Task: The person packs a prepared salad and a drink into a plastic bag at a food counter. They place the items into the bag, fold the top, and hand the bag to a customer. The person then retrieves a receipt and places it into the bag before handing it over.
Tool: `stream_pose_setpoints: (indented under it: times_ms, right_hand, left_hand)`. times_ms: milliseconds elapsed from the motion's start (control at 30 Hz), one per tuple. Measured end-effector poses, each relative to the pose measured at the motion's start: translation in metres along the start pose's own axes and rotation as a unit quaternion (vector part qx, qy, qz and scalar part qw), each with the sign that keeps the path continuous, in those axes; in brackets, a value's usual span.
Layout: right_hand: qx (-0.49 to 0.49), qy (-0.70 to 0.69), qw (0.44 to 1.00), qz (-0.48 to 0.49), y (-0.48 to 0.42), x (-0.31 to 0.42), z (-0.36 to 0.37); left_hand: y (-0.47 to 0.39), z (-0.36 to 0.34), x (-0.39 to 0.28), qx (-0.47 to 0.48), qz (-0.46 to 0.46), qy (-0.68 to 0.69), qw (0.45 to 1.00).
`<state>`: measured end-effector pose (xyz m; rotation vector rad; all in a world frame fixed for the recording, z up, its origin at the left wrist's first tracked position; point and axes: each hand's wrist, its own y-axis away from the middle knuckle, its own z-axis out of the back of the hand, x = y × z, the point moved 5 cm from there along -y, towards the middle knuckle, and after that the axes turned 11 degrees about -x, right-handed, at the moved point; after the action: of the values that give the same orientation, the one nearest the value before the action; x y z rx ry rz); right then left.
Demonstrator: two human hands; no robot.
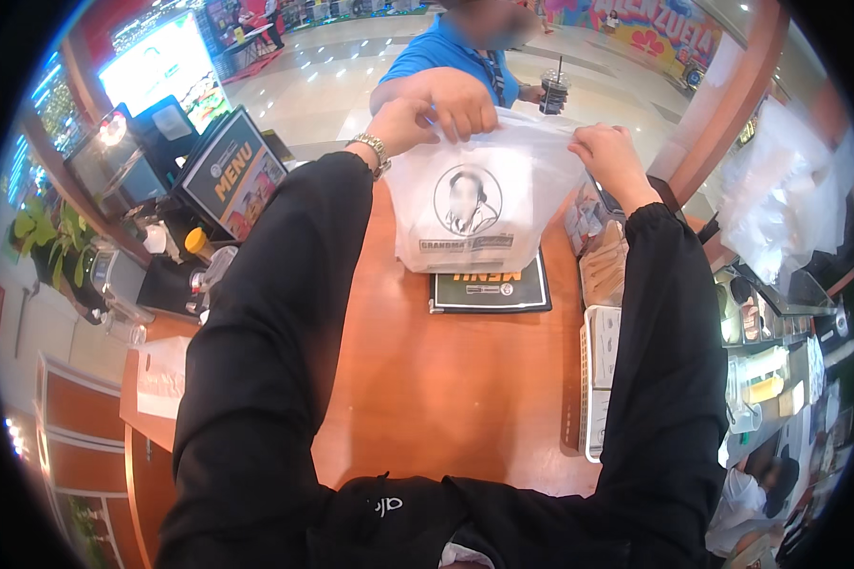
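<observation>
A white translucent plastic carrier bag (462, 249), printed with a round portrait and writing, stands at the far side of the wooden counter (427, 398). My left hand (402, 129), with a metal-band watch on the wrist, pinches its upper left edge. At the upper right corner, my right hand (608, 162) grips the stretched plastic. Between my hands, the hand (459, 99) of a person in a blue shirt reaches over the bag's top and touches it. The bag's contents are hard to make out. A dark menu (494, 293) lies flat, partly under the bag.
Beyond the counter, the person's other hand holds a lidded drink cup (554, 92) with a straw. A white basket (589, 391) sits by my right arm. Upright menus (231, 171) stand left; loose plastic bags (776, 185) hang right. A co-worker (754, 491) is at lower right.
</observation>
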<state>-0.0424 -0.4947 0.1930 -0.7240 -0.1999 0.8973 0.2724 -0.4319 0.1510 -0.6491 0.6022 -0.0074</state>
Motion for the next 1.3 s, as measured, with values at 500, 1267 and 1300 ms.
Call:
stream_pose_setpoints:
  times_ms: [500,1267,1300]
  right_hand:
    - [-0.093,-0.274,0.939,-0.184,0.123,0.131,-0.052]
    - [-0.238,-0.239,0.799,-0.497,0.145,0.174,-0.041]
    - [-0.229,-0.245,0.801,-0.497,0.147,0.172,-0.055]
  left_hand:
    - [0.34,0.307,-0.21,-0.015,-0.005,-0.014,1.0]
    - [0.645,0.416,0.057,-0.039,0.47,0.251,0.845]
    - [0.638,0.425,0.07,-0.042,0.465,0.247,0.849]
